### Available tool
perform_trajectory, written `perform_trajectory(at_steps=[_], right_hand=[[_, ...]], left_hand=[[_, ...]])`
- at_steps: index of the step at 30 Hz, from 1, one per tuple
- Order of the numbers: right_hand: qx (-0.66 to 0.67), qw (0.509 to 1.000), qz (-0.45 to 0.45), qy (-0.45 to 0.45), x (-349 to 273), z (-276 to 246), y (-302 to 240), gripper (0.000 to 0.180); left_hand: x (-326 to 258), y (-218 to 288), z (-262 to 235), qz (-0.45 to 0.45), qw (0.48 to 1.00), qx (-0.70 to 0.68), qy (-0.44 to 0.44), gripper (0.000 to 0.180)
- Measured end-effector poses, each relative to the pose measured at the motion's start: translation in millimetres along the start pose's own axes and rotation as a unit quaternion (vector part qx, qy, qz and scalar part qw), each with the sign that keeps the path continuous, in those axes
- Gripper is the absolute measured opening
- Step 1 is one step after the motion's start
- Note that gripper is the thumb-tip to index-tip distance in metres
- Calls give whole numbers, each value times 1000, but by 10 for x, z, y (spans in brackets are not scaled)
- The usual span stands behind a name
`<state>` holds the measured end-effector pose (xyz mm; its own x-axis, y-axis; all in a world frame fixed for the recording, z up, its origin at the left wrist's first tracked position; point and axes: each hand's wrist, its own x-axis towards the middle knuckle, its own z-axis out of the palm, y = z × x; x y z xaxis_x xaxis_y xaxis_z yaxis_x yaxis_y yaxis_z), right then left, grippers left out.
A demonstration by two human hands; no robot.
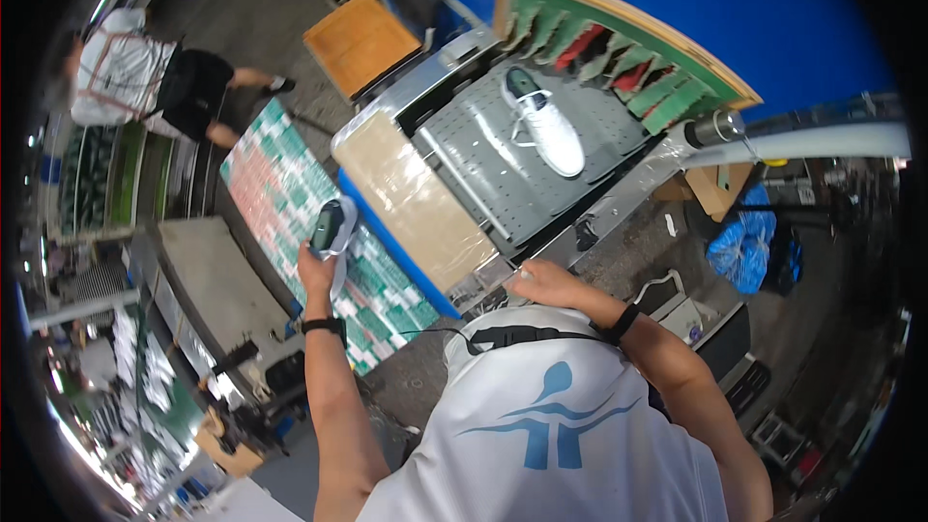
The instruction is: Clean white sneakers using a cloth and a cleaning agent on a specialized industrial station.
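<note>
My left hand grips a white shoe with a dark green insole, held over a board patterned in green, white and pink. My right hand is at the near metal edge of a conveyor, its fingers curled in. A small pale spot shows at those fingers, and what they hold, if anything, cannot be made out. On the grey perforated conveyor belt lies another white shoe, laces loose and dark insole showing, out of reach of both hands.
A green hood with a wooden frame and hanging red and green strips rises behind the belt. Tan sheeting covers the conveyor's left end. A brown stool stands beyond. Blue bags lie at right. Another person is at far left.
</note>
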<state>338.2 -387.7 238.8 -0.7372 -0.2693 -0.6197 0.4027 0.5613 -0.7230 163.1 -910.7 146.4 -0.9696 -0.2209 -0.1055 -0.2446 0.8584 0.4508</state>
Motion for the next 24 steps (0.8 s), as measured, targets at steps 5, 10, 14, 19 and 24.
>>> perform_trajectory(at_steps=[5,10,14,19,24], right_hand=[[28,995,77,52,-401,-71,624,63],[2,995,81,63,-585,-257,782,61],[-5,994,69,87,-751,-442,780,57],[91,974,75,195,-957,-442,938,47],[141,958,30,248,-886,-444,861,39]], left_hand=[[-158,1549,603,164,975,-49,144,65],[-911,3865,2144,135,933,-264,-201,91],[-747,4970,2890,39,903,-410,-118,74],[-522,5140,2766,-70,851,-480,-201,57],[-516,4310,2006,-84,756,-560,-328,39]])
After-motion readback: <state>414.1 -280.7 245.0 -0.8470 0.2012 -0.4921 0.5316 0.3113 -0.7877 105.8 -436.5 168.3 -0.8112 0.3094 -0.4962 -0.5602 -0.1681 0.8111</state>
